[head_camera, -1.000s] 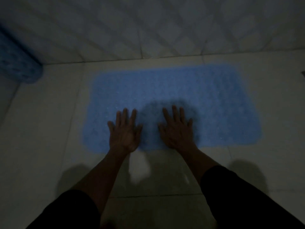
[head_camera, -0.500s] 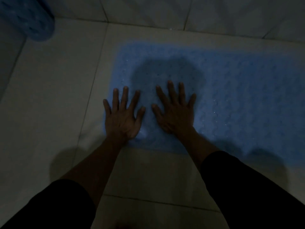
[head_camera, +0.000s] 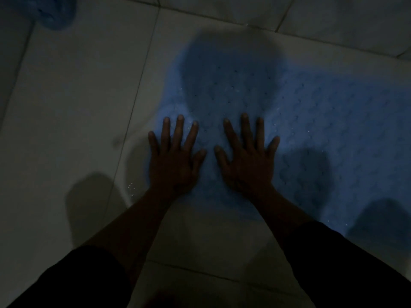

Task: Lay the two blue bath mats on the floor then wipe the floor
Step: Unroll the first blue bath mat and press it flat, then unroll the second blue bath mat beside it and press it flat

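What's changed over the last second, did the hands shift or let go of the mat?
Both hands slid along the blue mat toward its left end: the left hand now lies at the left edge, the right hand beside it. Nothing was gripped or released. Both stay flat, fingers spread, pressing the mat, which stays flat on the tiled floor; the second blue mat remains at far left.

Dim light. I see two bare forearms entering from the lower frame. Left hand (head_camera: 172, 162) and right hand (head_camera: 249, 162): no rings, watch or gloves visible. Dark, near-black sleeves (head_camera: 347, 270) cover both arms at lower left and lower right; fabric detail unreadable.
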